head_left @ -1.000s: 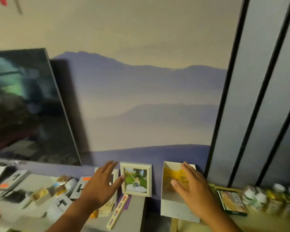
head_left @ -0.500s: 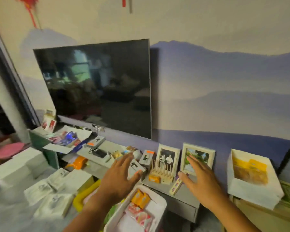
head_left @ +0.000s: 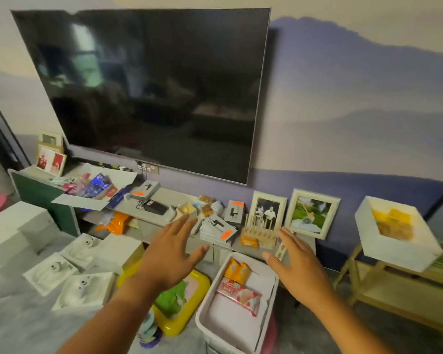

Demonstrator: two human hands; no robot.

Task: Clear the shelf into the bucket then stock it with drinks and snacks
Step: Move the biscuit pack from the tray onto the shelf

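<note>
A low grey shelf (head_left: 164,194) runs under the wall TV, crowded with small boxes, a stack of white cartons (head_left: 216,229), a wooden rack (head_left: 260,233) and two photo frames (head_left: 311,213). Below its right end stands a white bin (head_left: 271,284) holding orange packets (head_left: 237,270) and a pink snack pack (head_left: 238,295). My left hand (head_left: 170,251) hovers open in front of the shelf, fingers spread. My right hand (head_left: 296,264) hovers open over the bin's far edge, near the rack. Neither hand touches anything.
A yellow tub (head_left: 197,297) with green contents sits left of the bin. White moulded trays (head_left: 69,277) lie on the floor at left. A white box (head_left: 394,231) of yellow packets rests on a wooden rack shelf (head_left: 394,300) at right. A large TV (head_left: 149,90) hangs above.
The view has swung left and down, from the right end of the shelf to the whole shelf, TV and bin. Both hands stay open and empty, held out in front.
</note>
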